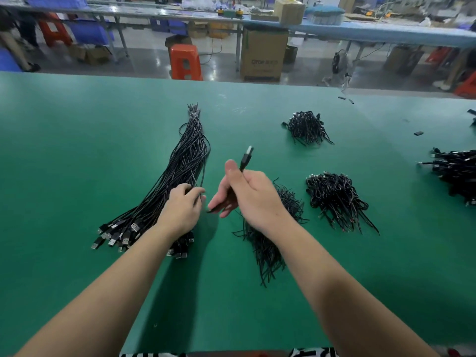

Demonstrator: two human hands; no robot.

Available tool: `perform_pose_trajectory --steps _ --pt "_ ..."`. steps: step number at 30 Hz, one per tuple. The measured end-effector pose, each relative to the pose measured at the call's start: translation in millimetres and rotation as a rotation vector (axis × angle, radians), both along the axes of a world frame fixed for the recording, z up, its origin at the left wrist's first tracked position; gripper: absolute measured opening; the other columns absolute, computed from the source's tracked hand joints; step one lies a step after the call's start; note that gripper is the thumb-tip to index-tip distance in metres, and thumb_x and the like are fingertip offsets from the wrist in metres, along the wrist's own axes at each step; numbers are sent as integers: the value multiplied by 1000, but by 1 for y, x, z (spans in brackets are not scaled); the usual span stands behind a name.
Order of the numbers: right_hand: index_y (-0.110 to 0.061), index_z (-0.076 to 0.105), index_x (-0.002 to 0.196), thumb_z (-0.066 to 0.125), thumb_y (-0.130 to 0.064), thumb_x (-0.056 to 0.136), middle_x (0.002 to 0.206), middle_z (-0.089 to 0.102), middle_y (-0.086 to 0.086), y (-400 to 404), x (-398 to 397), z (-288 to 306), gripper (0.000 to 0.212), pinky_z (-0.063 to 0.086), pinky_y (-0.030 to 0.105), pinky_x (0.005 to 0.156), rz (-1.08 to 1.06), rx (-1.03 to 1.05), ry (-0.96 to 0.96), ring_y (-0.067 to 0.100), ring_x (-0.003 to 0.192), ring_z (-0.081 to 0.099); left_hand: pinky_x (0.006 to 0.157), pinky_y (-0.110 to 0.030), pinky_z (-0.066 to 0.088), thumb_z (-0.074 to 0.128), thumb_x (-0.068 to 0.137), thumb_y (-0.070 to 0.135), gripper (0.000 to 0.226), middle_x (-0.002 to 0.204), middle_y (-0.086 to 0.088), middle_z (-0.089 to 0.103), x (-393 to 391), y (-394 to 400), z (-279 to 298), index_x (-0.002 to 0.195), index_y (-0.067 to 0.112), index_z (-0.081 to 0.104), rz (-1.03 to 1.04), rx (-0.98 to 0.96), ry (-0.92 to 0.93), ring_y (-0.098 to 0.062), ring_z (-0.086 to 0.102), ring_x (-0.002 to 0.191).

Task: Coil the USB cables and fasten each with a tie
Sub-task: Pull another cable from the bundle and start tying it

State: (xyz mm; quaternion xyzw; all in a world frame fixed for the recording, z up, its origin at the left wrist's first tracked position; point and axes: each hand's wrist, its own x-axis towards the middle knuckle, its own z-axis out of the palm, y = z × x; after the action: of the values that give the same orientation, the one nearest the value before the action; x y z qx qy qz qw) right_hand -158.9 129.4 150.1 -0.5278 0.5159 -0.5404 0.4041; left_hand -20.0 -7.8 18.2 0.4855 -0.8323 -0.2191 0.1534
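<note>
**Cable in our right hand, bundle under our left**

Nearest to us, at the bottom edge of the view, a strip of black-and-white patterned cloth [313,352] shows against the green table [64,176]. Our two bare forearms reach out from there over the mat.

Our left hand [181,210] rests on the long bundle [177,173] of straight black USB cables, its fingers curled down and gripping strands near the plug ends. The plugs [116,234] fan out toward us at the bundle's near end; the far end tapers to a point where a thin tie binds it.

Just right of that, our right hand [246,193] holds one cable [244,161]. The thumb points up, the fingers are closed around the cord, and the USB plug sticks up and away above the fist. The cord's lower part runs out below the fingers toward our left hand.

Under our right wrist lies a loose heap of ties [268,243], thin black strands spilling toward us. To its right sits a pile of coiled cables [334,197]. Farther out is a smaller pile [306,127], and at the right edge another pile [456,171], partly cut off. A few small dark bits [418,133] lie scattered near the table's far right.

Beyond the table we see an orange stool [185,61], a cardboard box [262,56] and long workbenches [360,32].
</note>
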Motion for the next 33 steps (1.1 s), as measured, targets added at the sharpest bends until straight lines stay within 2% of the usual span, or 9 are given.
perform_pose_trajectory --steps 3,5,9,13,16,22,24,28,33 --pt "-28 70 57 36 -56 100 72 74 11 5 -17 18 62 52 20 51 -36 -44 -37 14 58 69 102 -42 41 39 106 27 29 130 -8 51 -8 11 3 117 9 59 -69 15 44 -28 44 123" --pt "-31 70 59 33 -53 104 72 73 8 6 -31 29 62 42 14 47 -123 -42 -2 8 51 58 85 -43 48 35 106 37 35 101 -5 62 -7 19 6 97 11 56 -128 59 -28 -28 58 96" --pt "-21 64 74 39 -46 105 63 65 0 7 -57 44 47 30 17 41 -228 21 -168 8 45 42 77 -41 52 33 105 45 40 81 0 68 6 33 7 88 16 55 -212 93 -147 -20 62 76" --pt "-6 58 105 43 -16 107 75 62 3 7 -69 44 18 47 22 53 -131 14 -332 9 59 53 61 -30 51 41 104 44 36 67 7 70 13 46 15 78 23 56 -245 199 -114 -7 66 61" --pt "0 61 111 39 0 105 87 66 8 4 -68 37 22 55 22 68 -78 -29 -428 10 69 61 52 -27 52 46 103 41 35 73 -1 73 19 54 23 82 18 60 -286 506 -51 -21 71 54" --pt "-21 75 95 56 -29 99 64 59 -4 -1 -64 19 22 43 20 64 -119 13 -248 8 61 47 76 -28 58 61 88 62 32 92 12 72 25 50 51 99 33 67 -421 384 -249 -1 69 79" --pt "-23 74 90 56 -38 97 59 48 -5 -1 -57 9 25 45 23 60 -77 78 -301 11 55 46 91 -35 57 58 84 65 46 107 11 72 24 48 71 118 34 63 -389 466 16 -2 69 95" --pt "-14 68 94 48 -40 105 57 32 -8 0 -33 -11 35 20 21 41 22 212 -274 10 47 21 98 -44 51 50 94 58 52 127 1 68 12 51 114 133 25 58 -287 555 705 -21 65 116" --pt "-12 58 91 44 -25 108 58 44 -11 2 -4 -20 26 20 17 41 73 238 -362 5 49 23 110 -35 41 46 94 59 54 130 9 66 -7 63 134 132 25 63 -332 552 593 -8 59 124"
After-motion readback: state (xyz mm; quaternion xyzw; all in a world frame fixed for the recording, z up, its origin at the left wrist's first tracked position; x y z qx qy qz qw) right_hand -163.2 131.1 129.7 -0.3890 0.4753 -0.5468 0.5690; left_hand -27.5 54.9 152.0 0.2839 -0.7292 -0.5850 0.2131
